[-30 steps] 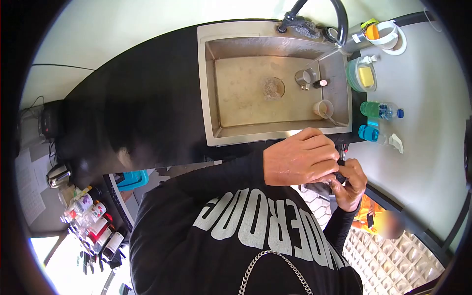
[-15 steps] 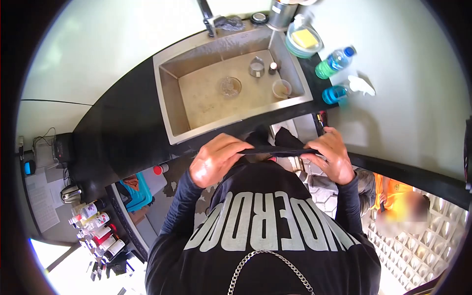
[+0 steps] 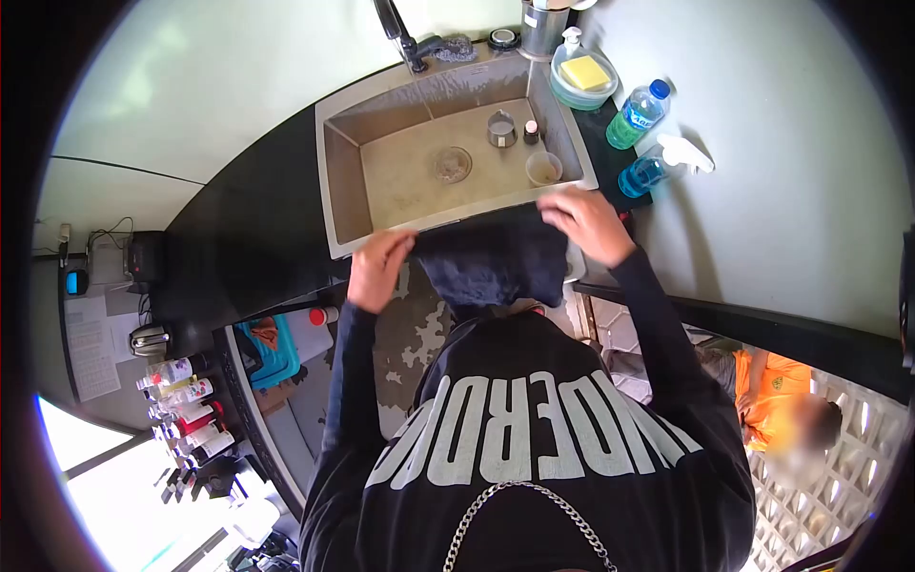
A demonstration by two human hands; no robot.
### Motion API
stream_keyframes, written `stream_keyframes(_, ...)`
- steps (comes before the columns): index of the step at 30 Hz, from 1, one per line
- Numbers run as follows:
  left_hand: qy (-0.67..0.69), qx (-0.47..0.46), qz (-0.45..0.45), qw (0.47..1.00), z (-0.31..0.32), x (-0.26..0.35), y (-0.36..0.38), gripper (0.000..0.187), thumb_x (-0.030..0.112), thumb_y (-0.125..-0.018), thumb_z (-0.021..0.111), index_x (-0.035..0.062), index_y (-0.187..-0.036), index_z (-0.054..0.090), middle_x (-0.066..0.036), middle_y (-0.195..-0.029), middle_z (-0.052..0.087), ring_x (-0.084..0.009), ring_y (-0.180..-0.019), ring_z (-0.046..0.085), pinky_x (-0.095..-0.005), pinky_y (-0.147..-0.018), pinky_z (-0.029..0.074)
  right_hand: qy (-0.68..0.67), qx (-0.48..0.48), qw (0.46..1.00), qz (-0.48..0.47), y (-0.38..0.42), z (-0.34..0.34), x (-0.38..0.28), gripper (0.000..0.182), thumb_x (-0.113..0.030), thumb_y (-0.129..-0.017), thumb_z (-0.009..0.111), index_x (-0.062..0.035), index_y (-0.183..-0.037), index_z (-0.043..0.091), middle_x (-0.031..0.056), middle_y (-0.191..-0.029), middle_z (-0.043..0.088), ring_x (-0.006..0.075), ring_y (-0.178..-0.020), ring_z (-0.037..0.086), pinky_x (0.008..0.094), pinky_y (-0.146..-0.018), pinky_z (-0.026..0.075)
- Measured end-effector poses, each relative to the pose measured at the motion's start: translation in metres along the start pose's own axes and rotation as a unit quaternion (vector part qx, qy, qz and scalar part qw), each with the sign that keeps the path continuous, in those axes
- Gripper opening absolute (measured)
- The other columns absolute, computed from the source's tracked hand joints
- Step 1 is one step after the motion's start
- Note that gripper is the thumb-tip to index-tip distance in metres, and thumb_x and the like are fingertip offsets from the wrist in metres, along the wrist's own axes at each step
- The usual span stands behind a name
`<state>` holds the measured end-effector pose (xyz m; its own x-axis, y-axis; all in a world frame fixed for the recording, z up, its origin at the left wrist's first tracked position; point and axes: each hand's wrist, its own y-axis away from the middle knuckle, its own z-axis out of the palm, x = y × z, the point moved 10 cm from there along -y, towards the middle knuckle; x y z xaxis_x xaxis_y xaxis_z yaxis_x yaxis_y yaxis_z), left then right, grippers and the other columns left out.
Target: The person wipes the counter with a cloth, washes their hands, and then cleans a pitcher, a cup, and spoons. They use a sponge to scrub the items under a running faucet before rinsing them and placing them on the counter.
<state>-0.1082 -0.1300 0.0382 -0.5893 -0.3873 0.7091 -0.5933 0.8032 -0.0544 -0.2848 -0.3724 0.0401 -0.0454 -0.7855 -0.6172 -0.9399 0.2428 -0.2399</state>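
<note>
1. Our left hand (image 3: 379, 269), left of centre, is nearly closed, thumb and fingertips pinching the upper left corner of a dark cloth (image 3: 496, 265).
2. Our right hand (image 3: 593, 227), right of centre, is half curled at the cloth's upper right; blur hides whether its fingertips grip.
3. The cloth lies spread between our hands, along the front edge of the black bench (image 3: 253, 214), its lower part hanging down.
4. Beyond it, at upper centre, we see the metal sink (image 3: 400, 202). On its right side a translucent cup (image 3: 543, 169) has a little brownish matter inside; behind are a metal pitcher (image 3: 501, 131) and a small dark bottle (image 3: 531, 132), side by side.
5. Right of the sink stand a spray bottle (image 3: 642, 177) with blue liquid and a blue-capped bottle (image 3: 637, 118) with green liquid.
6. Farther up, a round tub (image 3: 578, 93) carries a yellow sponge (image 3: 583, 72); a metal canister (image 3: 543, 34) stands behind, at the top edge.
</note>
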Motion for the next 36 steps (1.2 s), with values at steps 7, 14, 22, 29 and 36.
stream_keyframes(7, -0.125, 0.106, 0.013, 0.986, -0.006, -0.028, -0.028, 0.065, 0.025, -0.091, 0.065, 0.0011, -0.144, 0.036, -0.024, -0.135, 0.049, -0.0414, -0.124, 0.048, -0.0449, -0.104, 0.04, -0.128, 0.057, 0.974, 0.181, -0.048, 0.045, 0.08, 0.033, -0.021, -0.087, 0.07, -0.0067, -0.116, 0.061, 0.0093, -0.094, 0.067, 0.0236, -0.081, 0.067, 0.0346, -0.073, 0.053)
stream_keyframes(14, 0.072, 0.123, -0.142, 0.98, 0.0, -0.091, 0.048, 0.06, 0.019, -0.091, 0.069, 0.0013, -0.142, 0.043, -0.019, -0.129, 0.058, -0.029, -0.11, 0.061, -0.0387, -0.091, 0.05, -0.441, 0.035, 0.75, 0.492, -0.087, 0.193, 0.211, 0.046, -0.022, -0.092, 0.067, -0.0095, -0.133, 0.049, 0.0058, -0.108, 0.062, 0.0176, -0.082, 0.062, 0.0376, -0.072, 0.058)
stream_keyframes(22, 0.149, 0.096, -0.17, 0.969, -0.051, -0.126, 0.031, 0.059, 0.013, -0.091, 0.067, 0.0031, -0.144, 0.041, -0.018, -0.132, 0.057, -0.0272, -0.112, 0.062, -0.0372, -0.092, 0.051, -0.382, 0.115, 0.657, 0.64, -0.126, 0.279, 0.295, 0.041, -0.027, -0.096, 0.061, -0.0104, -0.131, 0.049, 0.0105, -0.12, 0.053, 0.0286, -0.102, 0.055, 0.0479, -0.091, 0.051)
stream_keyframes(29, 0.189, 0.053, -0.071, 0.978, -0.062, -0.134, -0.07, 0.052, 0.009, -0.09, 0.066, -0.0009, -0.137, 0.047, -0.021, -0.129, 0.057, -0.031, -0.11, 0.062, -0.0382, -0.09, 0.053, -0.439, 0.059, 0.731, 0.519, -0.152, 0.275, 0.262, 0.02, -0.025, -0.098, 0.055, -0.0097, -0.111, 0.053, 0.0031, -0.114, 0.056, 0.0246, -0.109, 0.058, 0.0421, -0.095, 0.05)
stream_keyframes(36, 0.155, 0.038, 0.065, 0.985, 0.038, -0.146, -0.205, 0.057, 0.041, -0.099, 0.053, -0.0039, -0.134, 0.048, -0.023, -0.128, 0.055, -0.0344, -0.119, 0.055, -0.039, -0.094, 0.049, -0.579, 0.045, 0.708, 0.403, -0.163, 0.232, 0.143, 0.015, -0.021, -0.104, 0.046, -0.0071, -0.108, 0.051, 0.0069, -0.11, 0.06, 0.0209, -0.102, 0.064, 0.0333, -0.097, 0.052)
